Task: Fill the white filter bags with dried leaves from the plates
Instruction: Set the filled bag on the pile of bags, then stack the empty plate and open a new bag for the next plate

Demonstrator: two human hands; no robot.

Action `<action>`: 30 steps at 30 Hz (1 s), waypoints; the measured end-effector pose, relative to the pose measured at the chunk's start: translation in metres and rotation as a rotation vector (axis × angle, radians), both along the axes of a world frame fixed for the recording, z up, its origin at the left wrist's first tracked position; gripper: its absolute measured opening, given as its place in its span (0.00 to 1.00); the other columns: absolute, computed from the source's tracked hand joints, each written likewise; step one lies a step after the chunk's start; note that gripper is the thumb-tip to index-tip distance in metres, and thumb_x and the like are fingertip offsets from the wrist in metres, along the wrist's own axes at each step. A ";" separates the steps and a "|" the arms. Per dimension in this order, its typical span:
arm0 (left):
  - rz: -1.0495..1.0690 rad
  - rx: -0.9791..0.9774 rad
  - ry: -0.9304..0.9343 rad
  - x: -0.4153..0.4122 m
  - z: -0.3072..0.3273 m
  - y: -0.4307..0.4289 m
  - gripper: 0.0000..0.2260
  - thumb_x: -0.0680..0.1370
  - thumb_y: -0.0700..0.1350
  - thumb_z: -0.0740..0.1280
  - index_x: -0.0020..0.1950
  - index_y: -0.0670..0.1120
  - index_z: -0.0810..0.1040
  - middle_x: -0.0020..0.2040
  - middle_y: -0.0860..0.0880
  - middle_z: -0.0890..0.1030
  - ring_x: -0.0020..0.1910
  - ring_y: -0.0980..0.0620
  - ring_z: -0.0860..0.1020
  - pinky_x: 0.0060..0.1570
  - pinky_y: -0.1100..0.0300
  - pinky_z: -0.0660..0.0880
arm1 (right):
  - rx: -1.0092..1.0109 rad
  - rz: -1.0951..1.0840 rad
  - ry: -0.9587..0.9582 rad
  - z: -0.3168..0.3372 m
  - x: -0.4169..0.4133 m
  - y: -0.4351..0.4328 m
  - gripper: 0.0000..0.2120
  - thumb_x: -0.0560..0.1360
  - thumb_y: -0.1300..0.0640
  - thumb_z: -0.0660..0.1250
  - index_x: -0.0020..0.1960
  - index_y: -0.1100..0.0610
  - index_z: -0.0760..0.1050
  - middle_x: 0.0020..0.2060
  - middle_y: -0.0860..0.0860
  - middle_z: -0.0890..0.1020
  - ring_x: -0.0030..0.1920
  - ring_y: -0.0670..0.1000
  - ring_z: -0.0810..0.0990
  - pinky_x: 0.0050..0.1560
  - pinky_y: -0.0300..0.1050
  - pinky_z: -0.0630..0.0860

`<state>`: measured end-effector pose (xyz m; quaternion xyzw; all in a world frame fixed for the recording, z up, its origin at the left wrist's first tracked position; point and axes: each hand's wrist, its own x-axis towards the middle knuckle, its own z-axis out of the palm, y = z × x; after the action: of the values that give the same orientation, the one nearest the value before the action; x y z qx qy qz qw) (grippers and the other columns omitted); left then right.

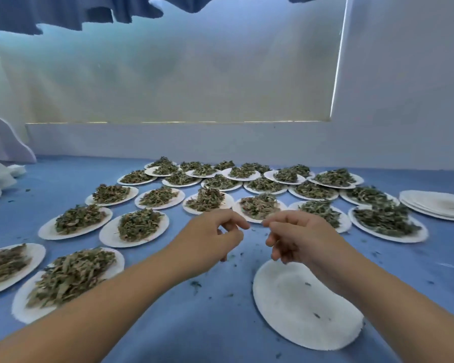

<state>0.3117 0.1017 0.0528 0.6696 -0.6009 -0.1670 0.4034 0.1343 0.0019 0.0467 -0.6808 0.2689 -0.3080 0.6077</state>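
Just beyond the empty plate [294, 310] on the blue desk [207, 326], the hands hover close together – left hand [212, 233], right hand [296, 231], fingers loosely curled, holding nothing – with leaf-heaped plates [106, 235] farther off.

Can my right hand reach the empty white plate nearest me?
Probably yes: the right hand hovers at the far rim of the empty white paper plate, seemingly holding nothing, with nothing between them.

Left edge cuts the near white paper plate of dried leaves [34, 254]; right edge clips the stacked empty white plates [430, 203].
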 end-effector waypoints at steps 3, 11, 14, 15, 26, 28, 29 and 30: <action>-0.007 0.136 -0.040 -0.025 -0.011 -0.020 0.04 0.79 0.48 0.64 0.49 0.57 0.77 0.39 0.56 0.77 0.29 0.58 0.75 0.29 0.67 0.70 | -0.047 -0.128 0.069 -0.012 -0.038 -0.013 0.08 0.76 0.61 0.66 0.43 0.53 0.82 0.32 0.51 0.82 0.30 0.50 0.77 0.28 0.41 0.71; 0.045 0.626 -0.487 -0.047 -0.027 -0.032 0.17 0.77 0.59 0.59 0.65 0.59 0.64 0.43 0.59 0.72 0.42 0.59 0.73 0.37 0.61 0.67 | -0.477 -0.344 0.713 -0.035 -0.098 -0.029 0.10 0.78 0.45 0.61 0.41 0.46 0.76 0.35 0.44 0.79 0.33 0.44 0.77 0.32 0.38 0.71; 0.006 0.636 -0.368 -0.048 -0.027 -0.032 0.18 0.77 0.54 0.61 0.66 0.59 0.64 0.42 0.57 0.73 0.39 0.59 0.74 0.35 0.62 0.68 | -0.559 -0.307 0.830 -0.045 -0.103 -0.025 0.20 0.78 0.43 0.59 0.36 0.56 0.71 0.30 0.48 0.74 0.31 0.48 0.70 0.34 0.44 0.65; -0.002 0.621 -0.315 -0.048 -0.027 -0.032 0.17 0.77 0.52 0.61 0.65 0.59 0.65 0.41 0.55 0.75 0.36 0.58 0.75 0.33 0.63 0.70 | -0.591 -0.305 0.840 -0.048 -0.102 -0.023 0.20 0.78 0.44 0.59 0.35 0.57 0.70 0.30 0.50 0.73 0.31 0.48 0.69 0.34 0.44 0.65; 0.046 0.253 0.597 -0.065 -0.013 -0.072 0.17 0.78 0.36 0.65 0.65 0.50 0.71 0.30 0.46 0.80 0.23 0.50 0.76 0.29 0.58 0.78 | -0.029 -0.491 0.251 -0.030 -0.128 -0.048 0.07 0.75 0.55 0.67 0.41 0.51 0.82 0.30 0.44 0.81 0.27 0.45 0.75 0.29 0.39 0.70; 0.035 0.179 0.716 -0.079 -0.013 -0.094 0.18 0.77 0.35 0.66 0.66 0.46 0.71 0.43 0.43 0.81 0.24 0.51 0.76 0.30 0.58 0.78 | 0.084 -0.475 0.138 -0.021 -0.140 -0.057 0.09 0.76 0.58 0.66 0.39 0.57 0.81 0.31 0.51 0.79 0.27 0.49 0.74 0.28 0.42 0.68; 0.029 0.153 0.770 -0.087 -0.013 -0.105 0.17 0.78 0.36 0.66 0.65 0.45 0.71 0.48 0.42 0.80 0.25 0.51 0.77 0.30 0.58 0.78 | 0.120 -0.473 0.094 -0.016 -0.147 -0.061 0.11 0.76 0.60 0.66 0.36 0.58 0.80 0.31 0.52 0.77 0.27 0.49 0.73 0.28 0.42 0.67; 0.019 0.132 0.816 -0.095 -0.013 -0.115 0.17 0.78 0.36 0.67 0.65 0.45 0.71 0.50 0.41 0.79 0.26 0.51 0.77 0.30 0.58 0.78 | 0.154 -0.484 0.057 -0.013 -0.153 -0.066 0.11 0.76 0.61 0.66 0.35 0.58 0.78 0.30 0.52 0.75 0.27 0.49 0.72 0.27 0.42 0.66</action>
<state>0.2166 -0.0137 0.0394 0.5785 -0.3731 -0.4532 0.5663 -0.0188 -0.0644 0.0336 -0.5568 0.4636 -0.4037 0.5586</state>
